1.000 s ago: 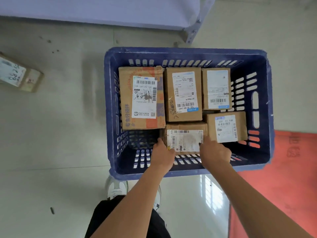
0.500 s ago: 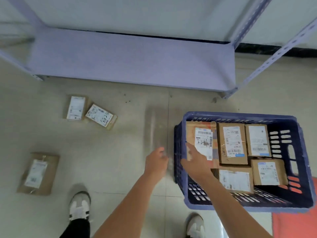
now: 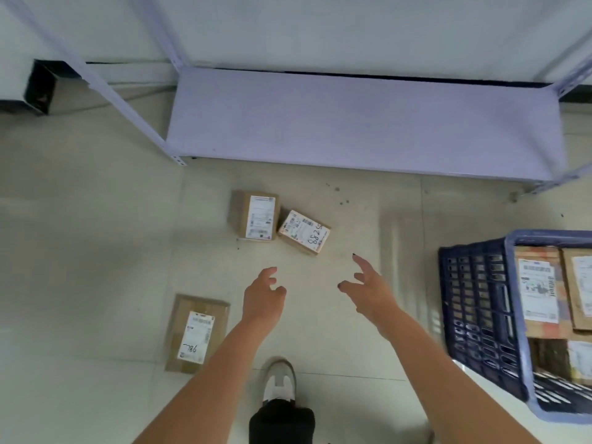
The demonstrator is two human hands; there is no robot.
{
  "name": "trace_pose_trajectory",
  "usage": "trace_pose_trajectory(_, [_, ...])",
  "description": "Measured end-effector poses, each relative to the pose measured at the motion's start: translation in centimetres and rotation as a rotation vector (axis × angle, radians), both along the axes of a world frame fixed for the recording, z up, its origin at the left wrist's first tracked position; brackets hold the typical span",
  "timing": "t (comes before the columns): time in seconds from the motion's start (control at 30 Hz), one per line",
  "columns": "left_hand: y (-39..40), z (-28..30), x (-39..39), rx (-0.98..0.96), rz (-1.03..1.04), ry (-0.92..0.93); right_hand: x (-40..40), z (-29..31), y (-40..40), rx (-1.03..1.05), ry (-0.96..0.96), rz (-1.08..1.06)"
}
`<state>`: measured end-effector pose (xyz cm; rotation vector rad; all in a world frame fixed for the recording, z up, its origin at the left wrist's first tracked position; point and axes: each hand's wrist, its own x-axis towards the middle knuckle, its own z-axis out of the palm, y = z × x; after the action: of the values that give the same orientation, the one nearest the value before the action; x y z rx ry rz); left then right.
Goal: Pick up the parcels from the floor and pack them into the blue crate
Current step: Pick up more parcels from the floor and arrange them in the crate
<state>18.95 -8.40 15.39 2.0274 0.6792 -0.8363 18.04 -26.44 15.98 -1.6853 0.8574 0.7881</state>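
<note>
Both arms reach out over the floor. The left hand [image 3: 262,294] has loose, bent fingers and holds nothing. The right hand [image 3: 368,290] is spread wide and holds nothing too. Two small parcels [image 3: 256,216] [image 3: 304,231] touch each other just ahead. A bigger parcel [image 3: 196,334] lies beside the left arm. The blue crate [image 3: 474,318] sits to the right with boxes inside.

Matt cardboard parcels [image 3: 253,216] with paper labels, plastic blue crate [image 3: 474,309], glossy tiled floor [image 3: 80,251]
</note>
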Motion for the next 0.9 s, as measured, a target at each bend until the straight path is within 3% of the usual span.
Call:
trace_pose_trajectory(0.23, [4.6,-3.6,2.8,0.019,0.058,-0.023,2.4,-4.5,5.2,-0.009,0.068,-0.003])
trace_pose_trajectory(0.47, [4.8,-12.5,7.4,0.120,0.020,-0.106,6.6,-14.1,6.5,-0.081,-0.010,0.107])
trace_pose_trajectory(0.63, [3.2,-19.4,9.3,0.082,-0.006,-0.249,9.5,-21.4,5.3,-0.297,-0.087,0.162])
trace_pose_trajectory(0.77, [-0.2,-23.9,10.3,0.001,-0.236,-0.367,10.2,-24.9,3.5,-0.323,-0.041,0.150])
trace_pose_trajectory(0.9, [-2.0,-26.5,11.6,0.159,-0.372,-0.353,9.8,-26.7,3.2,-0.168,-0.076,0.044])
